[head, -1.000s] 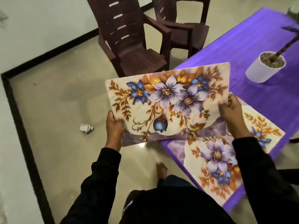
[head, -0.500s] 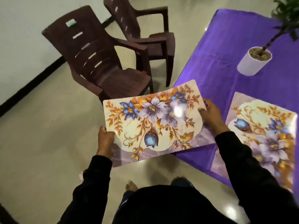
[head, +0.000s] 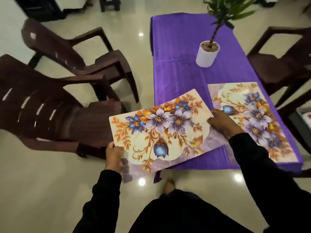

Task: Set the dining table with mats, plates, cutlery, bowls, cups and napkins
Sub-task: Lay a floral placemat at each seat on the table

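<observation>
Both hands hold a floral mat by its short ends: the left hand grips the near-left edge, the right hand the far-right edge (thumb hidden). It hangs tilted over the table's near-left corner, partly off it, just left of a second mat lying flat, with a potted plant farther back

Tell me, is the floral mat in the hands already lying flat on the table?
Not yet. Both the left hand and right hand hold the floral mat, and its left part hangs past the table edge, over the floor.
</observation>
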